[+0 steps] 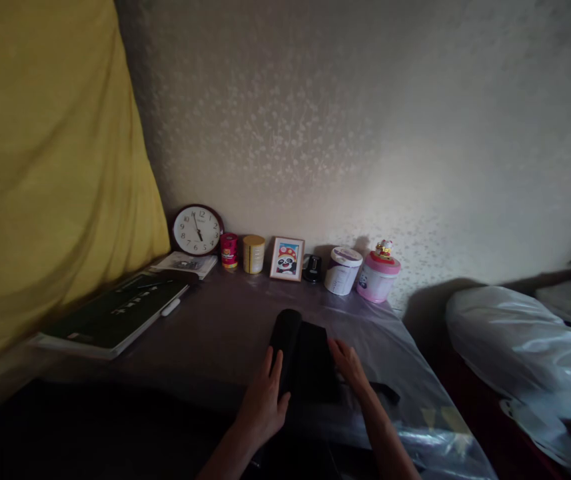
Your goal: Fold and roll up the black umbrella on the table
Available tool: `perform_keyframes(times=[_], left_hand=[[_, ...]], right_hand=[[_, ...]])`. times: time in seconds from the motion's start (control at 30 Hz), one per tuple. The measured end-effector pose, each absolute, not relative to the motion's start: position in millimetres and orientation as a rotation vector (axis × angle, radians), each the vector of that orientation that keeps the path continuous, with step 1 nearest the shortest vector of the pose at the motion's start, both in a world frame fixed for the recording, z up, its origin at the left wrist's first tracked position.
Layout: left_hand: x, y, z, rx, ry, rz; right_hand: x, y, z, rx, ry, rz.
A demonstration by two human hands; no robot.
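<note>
A black item (315, 357), partly rolled or folded over along its left side, lies near the front edge of the table. My left hand (266, 400) rests against the rolled left part, its fingers apart along the side. At the right edge of the flat part, my right hand (348, 363) has its fingers bent together on the border. A dark strap (386, 392) sticks out to the right beneath my right forearm.
Along the wall stand a round clock (198, 230), a red can (228, 251), a yellow-lidded can (254, 255), a framed panda picture (287, 259), a white tub (343, 271) and a pink tub (378, 279). A large green book (115, 310) lies left; plastic bags (520, 340) sit right.
</note>
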State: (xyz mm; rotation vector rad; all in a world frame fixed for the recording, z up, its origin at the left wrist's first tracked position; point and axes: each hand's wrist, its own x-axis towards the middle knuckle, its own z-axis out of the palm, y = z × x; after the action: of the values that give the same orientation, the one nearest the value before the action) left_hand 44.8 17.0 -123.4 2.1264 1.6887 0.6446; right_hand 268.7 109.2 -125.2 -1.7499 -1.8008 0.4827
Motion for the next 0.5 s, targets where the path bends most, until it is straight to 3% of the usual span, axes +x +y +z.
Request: perform_keyframes(times=[0.3,0.5], left_hand=[[41.9,10.4,-115.6,2.089,1.73,0.543],[46.2,6.0,-115.4,2.08,1.771,0.562]], right_hand=[[244.2,103.5,-118.3,-1.824,-1.574,0.698],[238.0,108.1,-102.0,-1.496,-1.614,0.822]])
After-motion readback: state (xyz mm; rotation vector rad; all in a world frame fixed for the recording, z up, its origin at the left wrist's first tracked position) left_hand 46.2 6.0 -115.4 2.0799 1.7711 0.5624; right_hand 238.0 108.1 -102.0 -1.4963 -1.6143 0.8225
